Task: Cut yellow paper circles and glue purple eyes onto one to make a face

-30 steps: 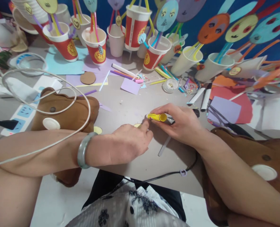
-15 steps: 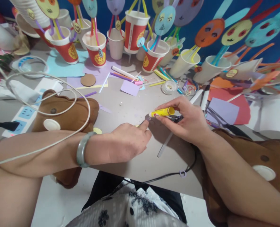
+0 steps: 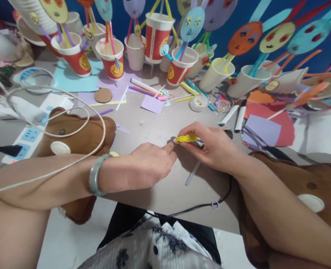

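Observation:
A short yellow tube is pinched between the thumb and fingers of my right hand, its narrow end tilted down to the left. That end is right by the forefinger of my left hand. My left hand rests low over the grey table, fingers pressed together and pointing right; what they hold, if anything, is hidden. Below my right hand lies a thin grey strip. Part of a pale yellow paper piece shows beside my left wrist.
Paper cups with paper faces on colored sticks line the back. Brown cushions lie under both forearms. A white cable loops over the left arm. Pens, paper scraps and a power strip surround the work area.
My right hand has moved slightly left and down with the yellow tube, onto the left forefinger's tip area. My left hand has barely shifted.

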Demonstrator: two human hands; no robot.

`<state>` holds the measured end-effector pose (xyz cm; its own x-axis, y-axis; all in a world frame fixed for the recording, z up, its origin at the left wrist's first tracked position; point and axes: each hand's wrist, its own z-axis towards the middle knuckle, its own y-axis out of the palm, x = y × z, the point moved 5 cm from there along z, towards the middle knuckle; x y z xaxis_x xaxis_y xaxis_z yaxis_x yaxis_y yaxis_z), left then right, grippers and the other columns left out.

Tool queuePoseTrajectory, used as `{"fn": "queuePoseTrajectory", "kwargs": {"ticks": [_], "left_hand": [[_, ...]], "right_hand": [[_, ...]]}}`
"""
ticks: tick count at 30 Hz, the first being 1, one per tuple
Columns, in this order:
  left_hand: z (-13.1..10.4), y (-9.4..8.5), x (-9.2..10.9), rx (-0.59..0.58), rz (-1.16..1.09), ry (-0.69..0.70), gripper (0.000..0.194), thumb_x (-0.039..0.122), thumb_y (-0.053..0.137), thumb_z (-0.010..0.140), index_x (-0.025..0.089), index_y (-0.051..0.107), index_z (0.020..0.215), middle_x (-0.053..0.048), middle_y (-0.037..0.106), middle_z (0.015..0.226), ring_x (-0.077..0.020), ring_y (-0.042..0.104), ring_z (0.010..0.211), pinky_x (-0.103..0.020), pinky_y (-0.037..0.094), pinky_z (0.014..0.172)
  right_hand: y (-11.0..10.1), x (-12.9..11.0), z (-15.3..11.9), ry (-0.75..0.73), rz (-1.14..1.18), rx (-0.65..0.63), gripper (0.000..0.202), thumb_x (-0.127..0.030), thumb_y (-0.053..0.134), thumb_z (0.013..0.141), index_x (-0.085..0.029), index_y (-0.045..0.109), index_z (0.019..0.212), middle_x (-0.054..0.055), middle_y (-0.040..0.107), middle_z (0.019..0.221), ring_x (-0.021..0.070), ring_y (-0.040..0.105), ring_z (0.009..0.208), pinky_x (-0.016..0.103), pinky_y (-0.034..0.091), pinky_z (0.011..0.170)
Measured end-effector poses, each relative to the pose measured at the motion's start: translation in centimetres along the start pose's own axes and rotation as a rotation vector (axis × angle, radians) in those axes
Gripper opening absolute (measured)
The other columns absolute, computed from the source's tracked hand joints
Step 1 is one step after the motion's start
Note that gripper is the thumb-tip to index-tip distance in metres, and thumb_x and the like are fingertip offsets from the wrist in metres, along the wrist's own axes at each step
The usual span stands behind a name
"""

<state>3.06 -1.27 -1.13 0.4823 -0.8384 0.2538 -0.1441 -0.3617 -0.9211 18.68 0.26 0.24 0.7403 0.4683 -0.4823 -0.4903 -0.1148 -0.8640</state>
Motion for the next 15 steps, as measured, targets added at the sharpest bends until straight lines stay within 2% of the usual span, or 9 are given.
{"fn": "queuePoseTrajectory", "kwargs": {"ticks": [6,10,12,15], "left_hand": [[0.2,0.1,0.1,-0.032,0.009,-0.022,0.031,0.024,0.045,0.097,0.015,0.064,0.120,-0.019,0.049,0.154,-0.0198,0.070,0.077,-0.033,0.049,0.059],[0.3,-0.4,-0.1,-0.033,-0.017,-0.026,0.028,0.026,0.046,0.097,0.016,0.065,0.115,-0.017,0.052,0.151,-0.0184,0.069,0.075,-0.032,0.047,0.059],[0.5,-0.9,-0.5,0.010,-0.073,-0.019,0.026,0.028,0.047,0.097,0.016,0.066,0.110,-0.014,0.062,0.139,-0.0194,0.069,0.078,-0.032,0.046,0.061],[0.9,-1.8,-1.5,0.098,-0.213,-0.040,0.021,0.031,0.050,0.093,0.017,0.066,0.094,-0.008,0.075,0.102,-0.0194,0.066,0.075,-0.031,0.041,0.061]], "right_hand": [[-0.4,-0.1,-0.2,0.003,-0.049,-0.021,0.012,-0.025,0.061,0.090,-0.023,0.061,0.102,0.004,0.069,0.082,0.0174,0.059,0.060,0.030,0.044,0.055],[-1.2,0.4,-0.4,0.077,0.046,0.089,0.016,-0.029,0.065,0.089,-0.027,0.062,0.105,0.005,0.072,0.093,0.0183,0.060,0.060,0.034,0.048,0.053],[-1.6,0.7,-0.4,0.103,0.105,0.178,0.017,-0.031,0.069,0.087,-0.029,0.062,0.103,0.006,0.072,0.097,0.0221,0.065,0.070,0.035,0.050,0.052],[-1.7,1.3,-0.4,0.111,0.181,0.249,0.020,-0.030,0.074,0.083,-0.028,0.061,0.097,0.005,0.072,0.094,0.0240,0.069,0.079,0.035,0.055,0.057]]}}
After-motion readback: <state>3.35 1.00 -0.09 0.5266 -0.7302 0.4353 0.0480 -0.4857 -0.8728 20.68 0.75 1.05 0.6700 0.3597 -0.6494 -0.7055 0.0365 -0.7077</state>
